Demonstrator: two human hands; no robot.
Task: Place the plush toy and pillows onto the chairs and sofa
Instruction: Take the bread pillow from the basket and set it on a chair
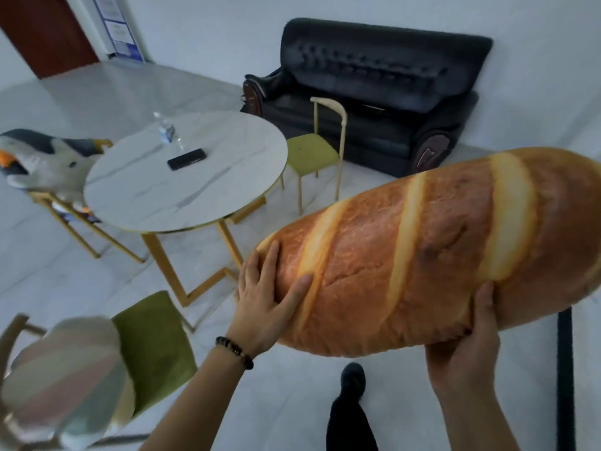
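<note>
The bread-loaf pillow [439,242] is held in the air at near right, its long axis running from near left up to far right. The left hand [265,301] presses flat on its near-left end; the right hand [468,346] cups it from beneath. The black sofa [374,92] stands far against the wall, open floor [292,385] before it. The round marble surface [185,177] sits left, and the goose plush [42,157] lies on a far-left chair [65,216].
</note>
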